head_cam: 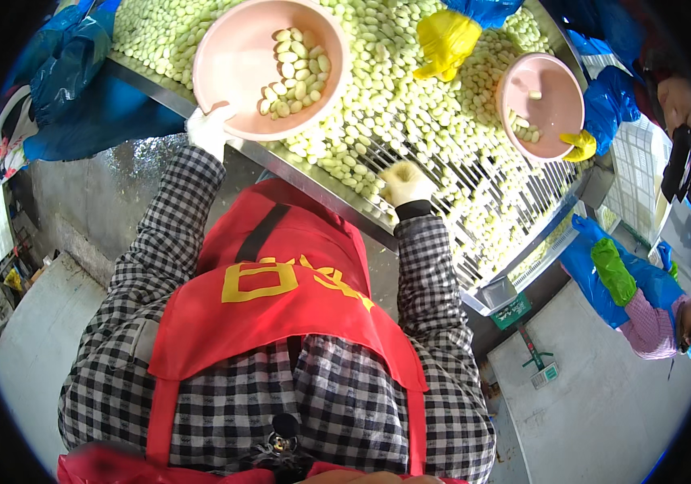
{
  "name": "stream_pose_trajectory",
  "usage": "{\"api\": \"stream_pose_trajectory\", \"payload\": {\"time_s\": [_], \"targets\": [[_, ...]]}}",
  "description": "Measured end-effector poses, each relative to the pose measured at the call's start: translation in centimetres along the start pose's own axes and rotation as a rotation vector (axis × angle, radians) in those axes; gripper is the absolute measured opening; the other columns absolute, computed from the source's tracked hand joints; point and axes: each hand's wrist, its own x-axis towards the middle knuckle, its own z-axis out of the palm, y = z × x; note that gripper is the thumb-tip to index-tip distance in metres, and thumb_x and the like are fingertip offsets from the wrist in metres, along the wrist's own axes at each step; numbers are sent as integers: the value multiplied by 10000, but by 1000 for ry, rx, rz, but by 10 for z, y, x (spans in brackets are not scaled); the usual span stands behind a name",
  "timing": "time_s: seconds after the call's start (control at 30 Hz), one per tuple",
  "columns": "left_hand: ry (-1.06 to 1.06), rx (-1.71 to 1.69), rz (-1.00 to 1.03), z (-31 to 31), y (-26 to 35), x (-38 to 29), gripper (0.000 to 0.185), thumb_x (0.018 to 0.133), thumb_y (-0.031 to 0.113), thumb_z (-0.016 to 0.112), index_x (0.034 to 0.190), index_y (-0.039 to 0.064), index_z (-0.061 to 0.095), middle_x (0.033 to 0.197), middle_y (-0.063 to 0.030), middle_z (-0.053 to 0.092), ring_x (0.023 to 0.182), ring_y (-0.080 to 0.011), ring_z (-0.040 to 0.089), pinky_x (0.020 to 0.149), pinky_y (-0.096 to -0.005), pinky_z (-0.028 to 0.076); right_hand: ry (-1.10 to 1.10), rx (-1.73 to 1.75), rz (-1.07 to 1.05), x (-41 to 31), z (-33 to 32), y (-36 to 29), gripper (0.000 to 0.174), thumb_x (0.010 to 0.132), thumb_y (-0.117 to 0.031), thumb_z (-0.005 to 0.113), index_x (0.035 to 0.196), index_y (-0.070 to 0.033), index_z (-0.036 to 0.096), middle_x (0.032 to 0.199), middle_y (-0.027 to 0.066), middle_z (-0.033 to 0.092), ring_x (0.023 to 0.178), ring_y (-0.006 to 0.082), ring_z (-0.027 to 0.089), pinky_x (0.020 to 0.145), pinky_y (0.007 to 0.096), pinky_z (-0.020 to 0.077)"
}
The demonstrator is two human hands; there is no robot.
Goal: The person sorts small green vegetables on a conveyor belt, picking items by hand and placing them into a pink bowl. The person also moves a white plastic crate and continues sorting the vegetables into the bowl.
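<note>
My left hand, in a white glove, grips the near-left rim of a large pink plastic basin. A cluster of pale green oval fruits lies in the basin's right half. Low over the slotted metal sorting table is my right hand, in a cream glove with its fingers curled downward. More of the same fruits lie right beside it. Whether it holds any is hidden under the glove.
Across the table a co-worker's yellow-gloved hand reaches over the fruit. Another yellow-gloved hand holds a smaller pink basin. A metal rim edges my side. A person in green sleeves stands at right, near a pallet jack.
</note>
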Motion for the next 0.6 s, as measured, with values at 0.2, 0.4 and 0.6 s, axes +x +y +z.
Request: {"api": "stream_pose_trajectory", "payload": {"time_s": [0.2, 0.4, 0.6], "targets": [[-8, 22, 13, -1, 0, -1, 350, 731, 3, 703, 1065, -22, 600, 932, -119, 657, 758, -222, 668, 577, -304, 544, -447, 645, -542, -1, 34, -83, 347, 915, -139, 632, 1214, 14, 544, 1099, 178, 654, 855, 234, 683, 729, 328, 562], [-34, -79, -6, -7, -3, 5, 341, 733, -26, 683, 1059, -55, 586, 963, -125, 654, 825, -231, 668, 682, -313, 557, -113, -721, -587, 33, 67, -35, 278, 853, -304, 659, 1032, -91, 662, 989, 192, 665, 894, 320, 659, 786, 409, 523], [-28, -47, -45, -2, 7, -4, 368, 762, -15, 667, 1116, -33, 568, 1024, -110, 642, 892, -235, 666, 729, -331, 567, 153, -687, -508, 32, 84, -22, 124, 831, -225, 613, 879, -116, 648, 824, 168, 652, 708, 308, 662, 641, 411, 541]]}}
